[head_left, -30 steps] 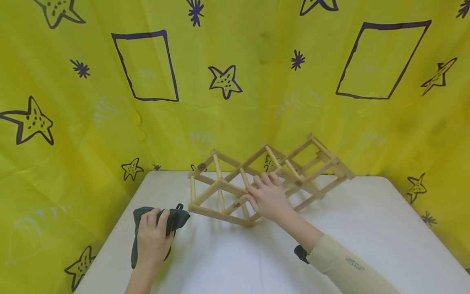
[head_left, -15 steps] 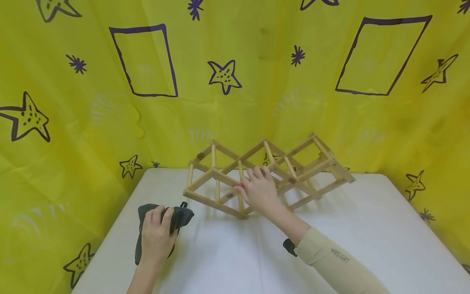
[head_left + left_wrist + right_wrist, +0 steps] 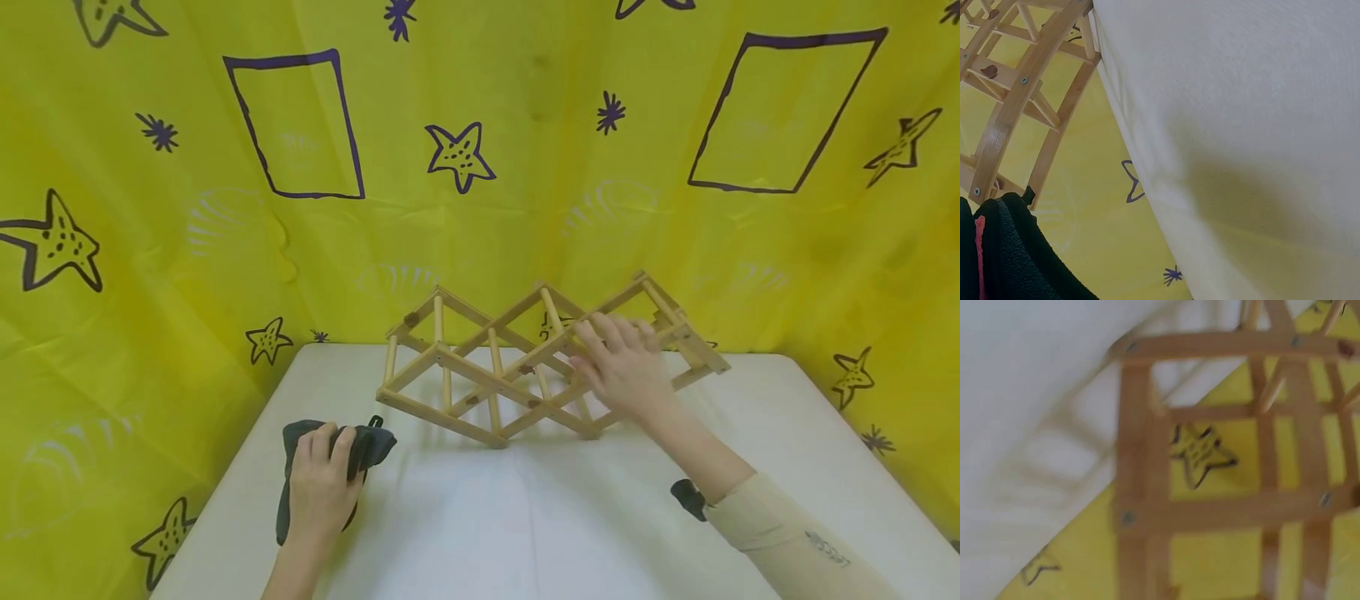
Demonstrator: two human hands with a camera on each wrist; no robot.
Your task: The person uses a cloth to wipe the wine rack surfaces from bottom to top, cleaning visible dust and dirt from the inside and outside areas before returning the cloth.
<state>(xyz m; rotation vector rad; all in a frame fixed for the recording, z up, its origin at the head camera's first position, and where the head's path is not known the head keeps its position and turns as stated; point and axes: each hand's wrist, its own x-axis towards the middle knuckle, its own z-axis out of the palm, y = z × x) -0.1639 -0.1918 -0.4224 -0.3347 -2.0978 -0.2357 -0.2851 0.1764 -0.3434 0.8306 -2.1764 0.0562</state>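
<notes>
A folding wooden rack (image 3: 438,418) of crossed slats and round dowels stands stretched out across the back of the table. My left hand (image 3: 321,479) grips a bunched dark green cloth (image 3: 373,450) with a small loop, left of the rack. The left wrist view shows that cloth (image 3: 1029,256) with a pink-red strip, close to the rack's end. Over the right part of the rack is my right hand (image 3: 628,371), fingers loosely bent and overlapping its slats. The right wrist view shows blurred rack slats (image 3: 1229,514) but no fingers.
A white-covered table (image 3: 465,525) lies under the rack. Behind it and at both sides hangs a yellow curtain (image 3: 517,225) with starfish drawings. A small black device (image 3: 687,498) sits at my right wrist.
My right hand has left the rack's middle and shifted right along it. The rack, raised slightly in view at first, then stays put. My left hand keeps the cloth nearly still.
</notes>
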